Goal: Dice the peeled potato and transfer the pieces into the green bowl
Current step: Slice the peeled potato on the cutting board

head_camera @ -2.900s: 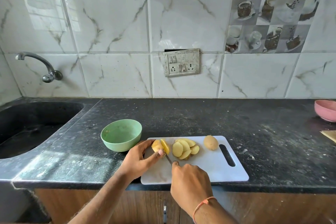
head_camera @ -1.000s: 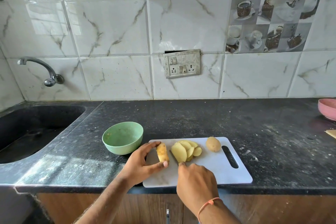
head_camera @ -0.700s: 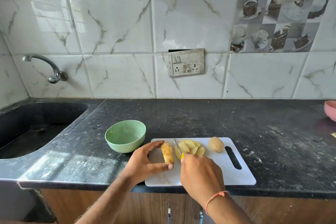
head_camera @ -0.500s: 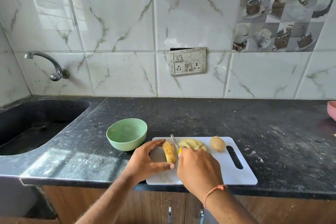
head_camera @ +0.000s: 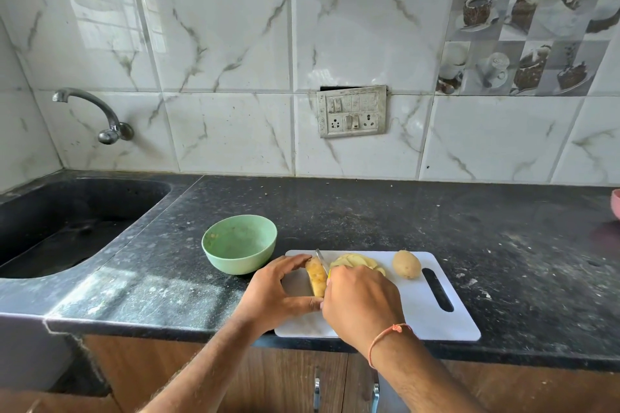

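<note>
1. White plastic cutting board (head_camera: 446,322) lies at the front edge of the black speckled counter (head_camera: 369,211); a handle slot is cut near its right end.
2. Left hand (head_camera: 271,292): index finger and thumb curl round the two ends of the potato piece (head_camera: 316,275), which lies lengthwise on the board's left part.
3. Right hand (head_camera: 360,303): fingers close round the handle of a knife (head_camera: 322,260); only the narrow blade shows, its edge set against the right side of the potato piece. A thin orange thread (head_camera: 385,335) circles the wrist.
4. Potato slices (head_camera: 355,261) lie stacked just behind the right hand, partly hidden by it.
5. Whole potato (head_camera: 406,264) rests on the board, between the slices and the slot.
6. Green bowl (head_camera: 239,243) stands on the counter just left of the board; faint residue marks its inside.
7. Dark sink (head_camera: 60,225) and wall tap (head_camera: 100,117) occupy the far left.
</note>
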A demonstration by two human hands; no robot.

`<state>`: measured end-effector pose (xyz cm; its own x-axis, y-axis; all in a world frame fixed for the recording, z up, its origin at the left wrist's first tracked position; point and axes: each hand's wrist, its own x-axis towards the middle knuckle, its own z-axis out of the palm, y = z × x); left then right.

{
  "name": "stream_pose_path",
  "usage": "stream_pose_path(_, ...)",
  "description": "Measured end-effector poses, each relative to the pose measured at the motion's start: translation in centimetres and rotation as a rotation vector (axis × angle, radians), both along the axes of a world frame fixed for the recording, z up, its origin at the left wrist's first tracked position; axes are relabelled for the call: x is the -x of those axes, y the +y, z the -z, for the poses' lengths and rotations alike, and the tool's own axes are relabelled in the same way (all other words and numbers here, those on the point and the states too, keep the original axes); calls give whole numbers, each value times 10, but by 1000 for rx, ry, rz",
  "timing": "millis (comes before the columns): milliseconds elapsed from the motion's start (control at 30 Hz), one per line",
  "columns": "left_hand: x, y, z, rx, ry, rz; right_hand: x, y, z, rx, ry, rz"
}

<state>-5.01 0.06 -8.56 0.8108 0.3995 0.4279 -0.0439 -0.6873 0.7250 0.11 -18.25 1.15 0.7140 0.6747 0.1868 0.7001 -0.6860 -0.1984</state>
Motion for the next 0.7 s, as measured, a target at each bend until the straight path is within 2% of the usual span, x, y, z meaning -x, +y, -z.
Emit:
stream_pose_path(433, -1, 4, 1, -42, 26, 23, -11, 21, -14, 113, 29, 10)
stream_pose_path(700, -1, 5, 2, -36, 23, 33, -17, 23, -14, 87, 49, 2)
